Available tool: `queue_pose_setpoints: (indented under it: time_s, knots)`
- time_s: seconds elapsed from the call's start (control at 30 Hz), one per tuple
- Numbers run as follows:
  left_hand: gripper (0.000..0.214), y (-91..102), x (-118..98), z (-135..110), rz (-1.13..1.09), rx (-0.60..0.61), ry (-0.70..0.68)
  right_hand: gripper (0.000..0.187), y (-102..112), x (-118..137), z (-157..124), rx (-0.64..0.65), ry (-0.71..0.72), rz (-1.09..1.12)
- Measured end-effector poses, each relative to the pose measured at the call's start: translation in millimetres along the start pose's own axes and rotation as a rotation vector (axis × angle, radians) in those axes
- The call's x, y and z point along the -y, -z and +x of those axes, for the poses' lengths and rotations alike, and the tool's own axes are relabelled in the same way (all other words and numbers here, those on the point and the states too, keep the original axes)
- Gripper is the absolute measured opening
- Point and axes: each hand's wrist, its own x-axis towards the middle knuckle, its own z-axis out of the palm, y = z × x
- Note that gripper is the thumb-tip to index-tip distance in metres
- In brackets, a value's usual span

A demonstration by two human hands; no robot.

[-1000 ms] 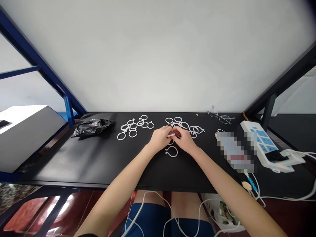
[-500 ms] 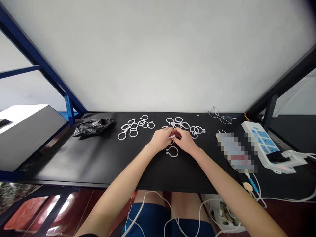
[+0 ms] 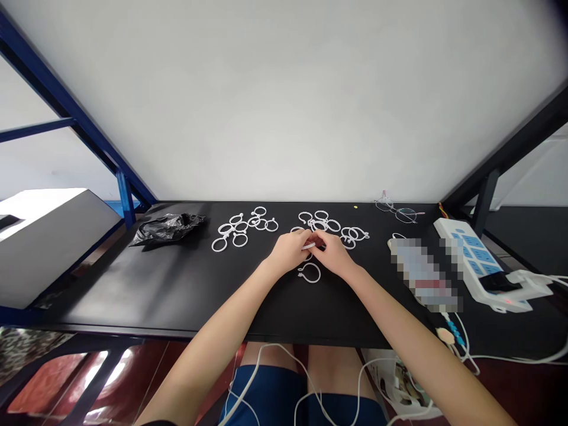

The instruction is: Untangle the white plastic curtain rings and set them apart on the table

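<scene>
My left hand [image 3: 290, 251] and my right hand [image 3: 331, 249] meet over the middle of the black table, both closed on one white curtain ring [image 3: 309, 245]. Most of that ring is hidden by the fingers. Just below the hands lies an open white ring [image 3: 312, 273] with small eyelets at its ends. Behind and right of my hands sits a loose group of white rings [image 3: 322, 215], with a few more rings [image 3: 355, 234] beside my right hand. Farther left, several linked or overlapping white rings [image 3: 240, 239] lie flat.
A crumpled black plastic bag [image 3: 168, 229] lies at the left. Eyeglasses [image 3: 406, 214] rest at the back right. Nearer are a blurred phone [image 3: 421, 272] with a cable and a white power strip [image 3: 477, 254]. White cables [image 3: 277, 346] hang over my lap at the table's front edge.
</scene>
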Motion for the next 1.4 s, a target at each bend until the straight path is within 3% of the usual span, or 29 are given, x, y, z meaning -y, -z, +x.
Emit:
queue_pose_setpoints:
  time_s: [1.4]
  knots:
    - [0.016,2.0,-3.0,0.0,-0.011,0.047,0.019,0.003,-0.2,-2.0,-0.6,0.001,0.012,-0.02]
